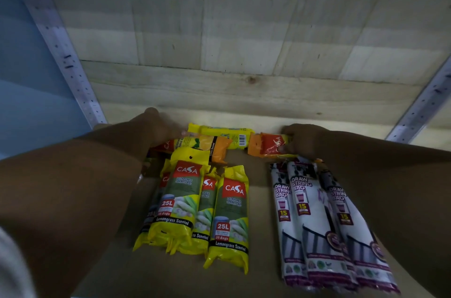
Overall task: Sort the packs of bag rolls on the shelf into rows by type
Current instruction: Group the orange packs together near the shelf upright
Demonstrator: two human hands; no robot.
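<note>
1. Nearest, lower centre of frame: lemongrass packs (195,210) lie in a loose row, long axes running front to back; some overlap, the row isn't tidy.
2. Lower right: drawstring packs (324,224) lie side by side on the same axis, touching, fanned slightly. Reads as a sorted row.
3. Mid-frame, at the back of the shelf (256,175): lemon-scented pack (207,145), a yellow pack (227,135) behind it and an orange pack (271,145), all lying crosswise, long axes left to right, at right angles to both rows.
4. Left hand (161,131) sits at the left end of the crosswise group, fingers hidden behind the packs; can't tell its grip.
5. Right hand (302,139) is at the orange pack's right end, fingers curled onto it, looks like a pinch.
6. Judgement: the orange pack needs a quarter turn to match the rows; right hand is nearer.
</note>
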